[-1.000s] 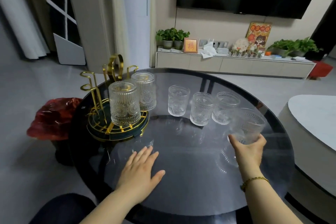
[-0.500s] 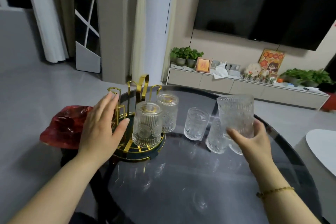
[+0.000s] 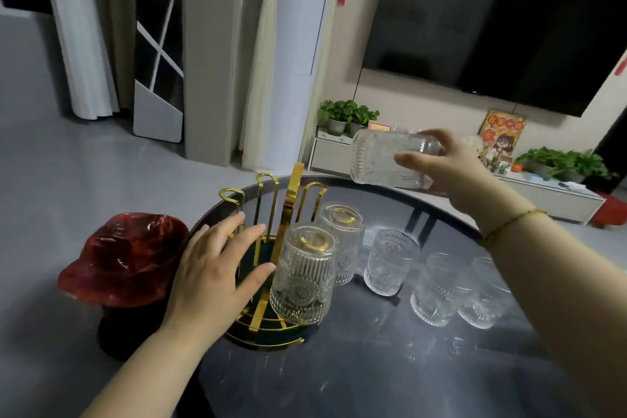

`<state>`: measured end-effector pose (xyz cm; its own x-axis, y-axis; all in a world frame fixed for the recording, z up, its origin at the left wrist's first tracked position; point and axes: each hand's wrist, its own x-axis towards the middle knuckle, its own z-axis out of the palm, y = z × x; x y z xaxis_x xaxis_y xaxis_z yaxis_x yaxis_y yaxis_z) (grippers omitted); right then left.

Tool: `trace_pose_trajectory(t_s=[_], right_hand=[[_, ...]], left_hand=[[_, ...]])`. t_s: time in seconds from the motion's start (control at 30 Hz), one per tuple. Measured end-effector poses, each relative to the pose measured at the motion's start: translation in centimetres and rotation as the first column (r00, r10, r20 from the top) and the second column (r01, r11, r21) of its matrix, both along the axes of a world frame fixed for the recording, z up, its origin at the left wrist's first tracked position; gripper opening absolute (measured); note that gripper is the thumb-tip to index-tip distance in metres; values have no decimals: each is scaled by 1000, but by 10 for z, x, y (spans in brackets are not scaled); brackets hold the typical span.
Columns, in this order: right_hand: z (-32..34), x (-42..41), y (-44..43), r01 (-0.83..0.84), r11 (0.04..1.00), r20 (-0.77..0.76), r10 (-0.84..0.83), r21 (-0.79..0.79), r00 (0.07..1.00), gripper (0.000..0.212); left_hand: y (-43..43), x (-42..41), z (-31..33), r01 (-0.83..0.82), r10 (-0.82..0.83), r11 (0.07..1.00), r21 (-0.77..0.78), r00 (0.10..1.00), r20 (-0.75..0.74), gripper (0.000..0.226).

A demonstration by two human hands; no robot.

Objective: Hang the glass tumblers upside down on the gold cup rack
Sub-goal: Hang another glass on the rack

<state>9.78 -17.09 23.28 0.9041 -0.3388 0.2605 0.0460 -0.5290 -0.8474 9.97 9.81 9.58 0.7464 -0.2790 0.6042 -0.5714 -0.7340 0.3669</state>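
Observation:
The gold cup rack [image 3: 288, 200] stands on the left part of the round dark glass table [image 3: 390, 366]. Two ribbed glass tumblers hang upside down on its pegs, one in front [image 3: 302, 276] and one behind [image 3: 342, 241]. My left hand [image 3: 217, 268] rests spread against the rack's left side, fingers among the empty pegs. My right hand [image 3: 448, 168] holds another tumbler [image 3: 383, 159] tipped sideways in the air, above and right of the rack, mouth pointing left. Three upright tumblers stand on the table to the right: [image 3: 390, 261], [image 3: 437, 288], [image 3: 485, 295].
A red glossy bowl-like thing on a dark stand [image 3: 118, 258] sits just left of the table, close to my left arm. Behind are a low white cabinet [image 3: 543, 193] with potted plants [image 3: 346, 115], a wall-mounted television [image 3: 492, 20] and curtains.
My right hand has raised the tumbler higher and tipped it from upright onto its side. My left hand has settled lower against the rack. The view has shifted closer to the rack.

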Motion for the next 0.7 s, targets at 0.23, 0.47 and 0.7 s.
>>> trace_pose_trajectory(t_s=[0.23, 0.47, 0.7], right_hand=[[17, 55, 22, -40, 969, -122, 10, -242, 992, 69], [18, 81, 37, -85, 902, -220, -11, -423, 975, 70], [-3, 92, 50, -190, 839, -321, 20, -510, 947, 73]], left_hand=[[-3, 6, -1, 79, -79, 964, -254, 997, 12, 49], [-11, 9, -2, 25, -8, 938, -346, 999, 48, 15], [-11, 12, -8, 60, -35, 925, -376, 997, 74, 22]])
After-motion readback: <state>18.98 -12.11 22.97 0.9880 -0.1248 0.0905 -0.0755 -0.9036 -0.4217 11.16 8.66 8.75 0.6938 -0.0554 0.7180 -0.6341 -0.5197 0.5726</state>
